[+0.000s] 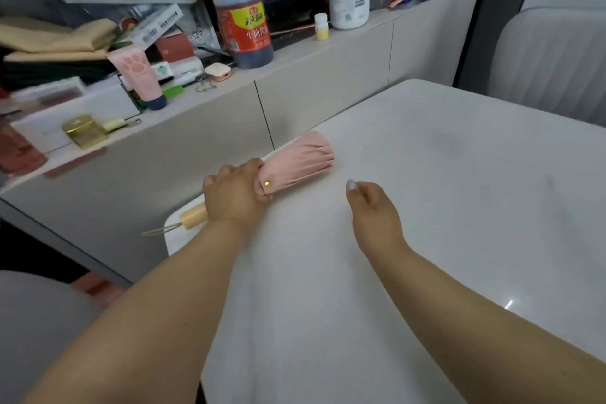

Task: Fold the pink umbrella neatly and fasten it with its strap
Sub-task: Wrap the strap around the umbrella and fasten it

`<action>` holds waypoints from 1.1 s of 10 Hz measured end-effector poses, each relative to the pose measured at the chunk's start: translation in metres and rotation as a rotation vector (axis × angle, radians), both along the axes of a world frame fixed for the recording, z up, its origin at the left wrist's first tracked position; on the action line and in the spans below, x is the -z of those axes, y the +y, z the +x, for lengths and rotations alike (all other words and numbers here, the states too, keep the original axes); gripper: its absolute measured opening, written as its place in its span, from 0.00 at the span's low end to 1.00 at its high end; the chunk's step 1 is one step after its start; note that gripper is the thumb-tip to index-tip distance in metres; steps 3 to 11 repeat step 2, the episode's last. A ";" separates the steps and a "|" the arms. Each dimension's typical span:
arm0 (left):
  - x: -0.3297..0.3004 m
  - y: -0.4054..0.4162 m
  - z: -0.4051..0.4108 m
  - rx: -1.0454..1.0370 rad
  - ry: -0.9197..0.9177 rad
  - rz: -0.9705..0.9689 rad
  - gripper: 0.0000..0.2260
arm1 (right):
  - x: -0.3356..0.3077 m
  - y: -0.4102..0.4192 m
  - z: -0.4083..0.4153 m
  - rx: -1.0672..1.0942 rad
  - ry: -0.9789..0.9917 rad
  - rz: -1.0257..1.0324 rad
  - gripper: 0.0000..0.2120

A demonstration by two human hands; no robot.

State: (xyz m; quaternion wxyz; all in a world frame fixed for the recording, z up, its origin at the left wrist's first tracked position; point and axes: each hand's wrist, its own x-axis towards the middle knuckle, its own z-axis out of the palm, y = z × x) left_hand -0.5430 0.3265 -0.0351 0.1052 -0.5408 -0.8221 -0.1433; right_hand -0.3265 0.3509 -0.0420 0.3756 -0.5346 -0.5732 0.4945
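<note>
Left hand point(234, 195) grips the folded pink umbrella point(296, 161) at the tabletop's point(426, 207) ten o'clock; right hand point(373, 210) hovers loosely curled, empty. Strap point(267, 185) looks snapped; I'd press it firm.

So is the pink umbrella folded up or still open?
Folded up: the pink umbrella lies rolled into a bundle on the table, its strap snapped around it.
</note>
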 end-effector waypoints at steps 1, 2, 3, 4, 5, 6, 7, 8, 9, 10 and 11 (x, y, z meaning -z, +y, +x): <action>0.014 0.018 -0.011 -0.039 -0.020 0.018 0.24 | 0.007 -0.003 0.003 -0.015 0.020 0.036 0.11; 0.031 0.024 -0.017 -0.085 -0.038 0.085 0.27 | 0.011 -0.005 0.005 -0.022 0.085 0.040 0.09; 0.031 0.024 -0.017 -0.085 -0.038 0.085 0.27 | 0.011 -0.005 0.005 -0.022 0.085 0.040 0.09; 0.031 0.024 -0.017 -0.085 -0.038 0.085 0.27 | 0.011 -0.005 0.005 -0.022 0.085 0.040 0.09; 0.031 0.024 -0.017 -0.085 -0.038 0.085 0.27 | 0.011 -0.005 0.005 -0.022 0.085 0.040 0.09; 0.031 0.024 -0.017 -0.085 -0.038 0.085 0.27 | 0.011 -0.005 0.005 -0.022 0.085 0.040 0.09; 0.031 0.024 -0.017 -0.085 -0.038 0.085 0.27 | 0.011 -0.005 0.005 -0.022 0.085 0.040 0.09; 0.031 0.024 -0.017 -0.085 -0.038 0.085 0.27 | 0.011 -0.005 0.005 -0.022 0.085 0.040 0.09; 0.031 0.024 -0.017 -0.085 -0.038 0.085 0.27 | 0.011 -0.005 0.005 -0.022 0.085 0.040 0.09; 0.031 0.024 -0.017 -0.085 -0.038 0.085 0.27 | 0.011 -0.005 0.005 -0.022 0.085 0.040 0.09; 0.031 0.024 -0.017 -0.085 -0.038 0.085 0.27 | 0.011 -0.005 0.005 -0.022 0.085 0.040 0.09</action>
